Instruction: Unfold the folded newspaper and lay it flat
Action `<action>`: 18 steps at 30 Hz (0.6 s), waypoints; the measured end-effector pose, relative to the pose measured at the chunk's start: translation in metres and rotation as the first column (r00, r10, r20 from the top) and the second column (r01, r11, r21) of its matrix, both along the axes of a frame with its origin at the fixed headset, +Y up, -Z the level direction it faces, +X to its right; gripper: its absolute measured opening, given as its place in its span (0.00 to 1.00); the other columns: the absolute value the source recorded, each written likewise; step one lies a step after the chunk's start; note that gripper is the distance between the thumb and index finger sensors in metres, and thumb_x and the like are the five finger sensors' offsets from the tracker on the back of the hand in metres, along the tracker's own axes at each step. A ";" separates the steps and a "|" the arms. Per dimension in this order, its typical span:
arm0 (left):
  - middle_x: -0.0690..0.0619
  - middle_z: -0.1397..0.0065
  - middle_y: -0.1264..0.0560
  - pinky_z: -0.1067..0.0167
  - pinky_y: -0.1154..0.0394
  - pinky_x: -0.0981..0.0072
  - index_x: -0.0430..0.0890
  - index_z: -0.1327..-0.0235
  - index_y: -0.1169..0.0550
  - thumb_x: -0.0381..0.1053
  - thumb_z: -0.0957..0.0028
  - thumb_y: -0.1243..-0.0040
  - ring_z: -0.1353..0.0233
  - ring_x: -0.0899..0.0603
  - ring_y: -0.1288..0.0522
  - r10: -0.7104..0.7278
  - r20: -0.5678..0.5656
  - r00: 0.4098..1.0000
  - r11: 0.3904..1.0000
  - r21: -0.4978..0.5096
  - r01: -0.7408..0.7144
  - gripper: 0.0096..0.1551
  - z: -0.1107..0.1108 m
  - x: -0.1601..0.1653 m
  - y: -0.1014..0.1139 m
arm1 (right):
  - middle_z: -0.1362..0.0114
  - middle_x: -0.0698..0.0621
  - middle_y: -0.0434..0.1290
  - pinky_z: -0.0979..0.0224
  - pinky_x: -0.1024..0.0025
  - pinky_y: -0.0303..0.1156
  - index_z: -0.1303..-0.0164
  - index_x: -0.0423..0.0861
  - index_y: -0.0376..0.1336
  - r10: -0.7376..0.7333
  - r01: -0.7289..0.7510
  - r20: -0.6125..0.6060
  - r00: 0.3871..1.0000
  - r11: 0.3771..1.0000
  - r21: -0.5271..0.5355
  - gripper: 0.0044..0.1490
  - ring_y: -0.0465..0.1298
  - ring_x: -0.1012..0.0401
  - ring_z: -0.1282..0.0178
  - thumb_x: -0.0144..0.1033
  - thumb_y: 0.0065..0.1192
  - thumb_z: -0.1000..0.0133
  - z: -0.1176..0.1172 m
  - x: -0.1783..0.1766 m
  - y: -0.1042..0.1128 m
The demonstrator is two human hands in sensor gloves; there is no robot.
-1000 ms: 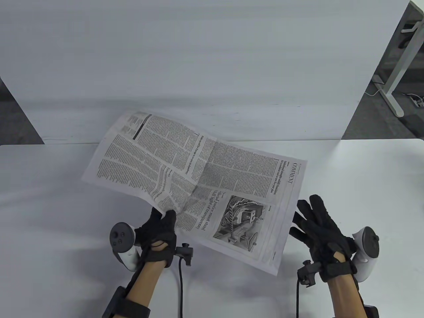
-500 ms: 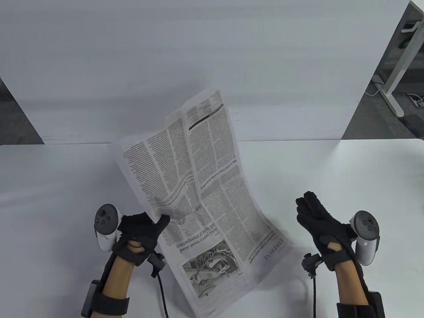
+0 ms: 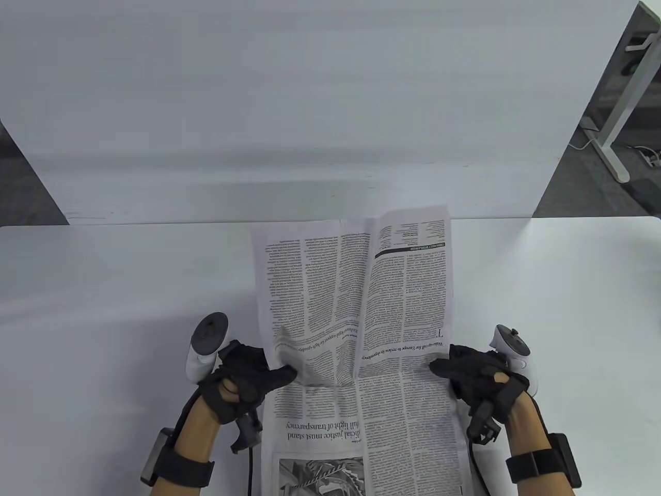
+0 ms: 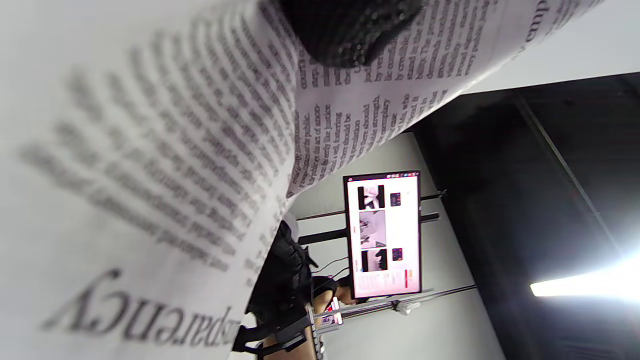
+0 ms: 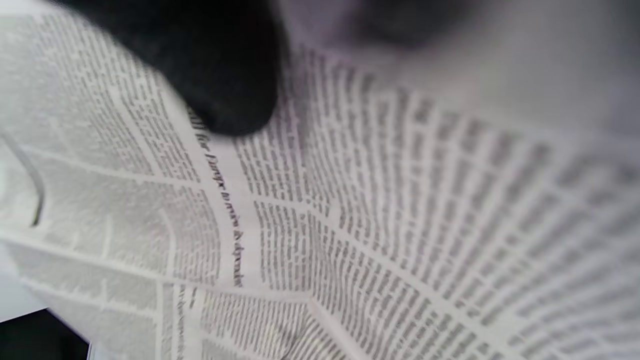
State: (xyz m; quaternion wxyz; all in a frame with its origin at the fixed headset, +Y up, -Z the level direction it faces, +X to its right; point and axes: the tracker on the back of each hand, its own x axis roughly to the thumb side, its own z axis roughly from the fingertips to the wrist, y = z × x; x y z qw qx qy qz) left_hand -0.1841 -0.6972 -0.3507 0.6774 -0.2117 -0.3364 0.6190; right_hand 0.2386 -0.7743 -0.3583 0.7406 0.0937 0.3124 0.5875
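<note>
A newspaper (image 3: 356, 320) is held lengthwise away from me above the white table (image 3: 103, 289), its near end running off the bottom edge of the table view. My left hand (image 3: 253, 377) pinches its left edge, thumb on top. My right hand (image 3: 465, 374) grips its right edge at about the same height. A lengthwise crease runs down the middle and the sheet bulges slightly. In the left wrist view a gloved fingertip (image 4: 350, 30) presses on the printed page (image 4: 150, 175). In the right wrist view a gloved finger (image 5: 220, 65) lies on the page (image 5: 350, 225).
A white backdrop board (image 3: 310, 103) stands behind the table. A desk leg (image 3: 614, 113) and cables show at the far right. A monitor (image 4: 382, 235) shows in the left wrist view.
The left hand swung the newspaper round from lying slantwise to pointing straight away from me. The right hand, free before, moved in and took hold of the right edge.
</note>
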 end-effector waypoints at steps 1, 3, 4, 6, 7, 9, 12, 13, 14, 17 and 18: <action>0.46 0.35 0.18 0.49 0.18 0.43 0.57 0.36 0.20 0.34 0.51 0.40 0.50 0.32 0.09 -0.002 -0.047 0.999 1.000 -0.001 0.002 0.29 -0.002 -0.005 -0.001 | 0.37 0.37 0.83 0.53 0.50 0.85 0.35 0.39 0.70 0.001 -0.001 -0.006 1.000 1.000 0.016 0.30 0.88 0.39 0.50 0.35 0.72 0.47 0.001 0.000 0.002; 0.45 0.34 0.18 0.48 0.19 0.41 0.54 0.34 0.22 0.38 0.50 0.37 0.48 0.31 0.10 -0.022 -0.163 0.986 1.000 0.001 0.023 0.28 -0.005 -0.017 -0.002 | 0.38 0.37 0.83 0.54 0.53 0.86 0.35 0.39 0.70 0.027 -0.028 0.020 0.999 0.999 0.044 0.29 0.89 0.41 0.51 0.35 0.70 0.46 0.002 0.004 0.007; 0.44 0.32 0.20 0.46 0.21 0.38 0.53 0.30 0.25 0.41 0.50 0.34 0.45 0.28 0.13 -0.041 -0.254 0.966 0.998 0.031 0.050 0.30 -0.007 -0.026 -0.002 | 0.37 0.37 0.82 0.54 0.53 0.86 0.35 0.38 0.69 0.016 -0.018 0.051 0.999 0.999 0.043 0.29 0.88 0.41 0.50 0.35 0.69 0.45 0.003 0.007 0.010; 0.41 0.25 0.27 0.41 0.26 0.33 0.51 0.25 0.30 0.50 0.51 0.29 0.38 0.23 0.18 -0.084 -0.461 0.883 0.990 0.066 0.128 0.38 -0.007 -0.045 0.000 | 0.37 0.36 0.82 0.53 0.53 0.86 0.34 0.37 0.68 -0.002 -0.005 0.125 0.992 0.999 0.054 0.29 0.88 0.40 0.49 0.35 0.67 0.44 0.006 0.015 0.018; 0.41 0.22 0.32 0.37 0.29 0.32 0.51 0.23 0.34 0.53 0.50 0.29 0.33 0.21 0.22 -0.123 -0.544 0.830 0.978 0.075 0.194 0.42 -0.005 -0.053 0.002 | 0.36 0.36 0.81 0.52 0.53 0.86 0.33 0.37 0.67 -0.011 0.001 0.167 0.986 0.998 0.062 0.29 0.88 0.40 0.48 0.35 0.66 0.43 0.008 0.018 0.022; 0.39 0.18 0.38 0.33 0.35 0.28 0.51 0.21 0.36 0.55 0.51 0.28 0.28 0.17 0.30 -0.087 -0.695 0.714 0.956 0.144 0.257 0.46 0.000 -0.062 0.007 | 0.34 0.36 0.79 0.50 0.52 0.86 0.32 0.38 0.66 -0.030 0.013 0.254 0.967 0.997 0.071 0.30 0.87 0.40 0.46 0.36 0.65 0.43 0.013 0.023 0.027; 0.41 0.15 0.46 0.28 0.43 0.26 0.55 0.19 0.41 0.59 0.51 0.31 0.22 0.16 0.40 -0.110 -0.788 0.605 0.905 0.173 0.390 0.48 0.008 -0.065 0.015 | 0.30 0.36 0.76 0.45 0.50 0.84 0.30 0.39 0.64 -0.057 0.027 0.399 0.915 0.996 0.081 0.31 0.84 0.39 0.40 0.37 0.63 0.42 0.023 0.025 0.032; 0.41 0.14 0.48 0.27 0.45 0.26 0.56 0.19 0.42 0.60 0.51 0.32 0.21 0.17 0.43 -0.121 -0.807 0.578 0.887 0.173 0.427 0.48 0.011 -0.062 0.017 | 0.29 0.36 0.75 0.43 0.49 0.83 0.29 0.40 0.63 -0.074 0.039 0.442 0.894 0.995 0.087 0.31 0.82 0.39 0.37 0.38 0.62 0.41 0.027 0.022 0.031; 0.42 0.14 0.50 0.26 0.48 0.26 0.57 0.19 0.43 0.60 0.50 0.32 0.20 0.17 0.46 -0.124 -0.807 0.578 0.880 0.180 0.440 0.48 0.011 -0.060 0.018 | 0.28 0.36 0.73 0.41 0.49 0.83 0.28 0.40 0.61 -0.082 0.048 0.455 0.886 0.995 0.086 0.31 0.80 0.39 0.35 0.38 0.61 0.41 0.028 0.021 0.031; 0.42 0.13 0.52 0.25 0.52 0.26 0.57 0.19 0.44 0.60 0.49 0.34 0.19 0.17 0.51 -0.163 -0.799 0.579 0.844 0.191 0.502 0.48 0.012 -0.048 0.016 | 0.24 0.35 0.67 0.37 0.46 0.79 0.27 0.41 0.57 -0.142 0.128 0.540 0.830 0.990 0.062 0.33 0.75 0.37 0.30 0.38 0.58 0.41 0.037 0.007 0.024; 0.41 0.14 0.52 0.25 0.52 0.26 0.56 0.19 0.43 0.60 0.49 0.34 0.19 0.17 0.52 -0.187 -0.794 0.578 0.830 0.187 0.526 0.47 0.012 -0.044 0.013 | 0.24 0.35 0.66 0.36 0.46 0.79 0.26 0.40 0.55 -0.161 0.158 0.564 0.810 0.986 0.054 0.34 0.74 0.37 0.29 0.38 0.57 0.41 0.039 0.002 0.020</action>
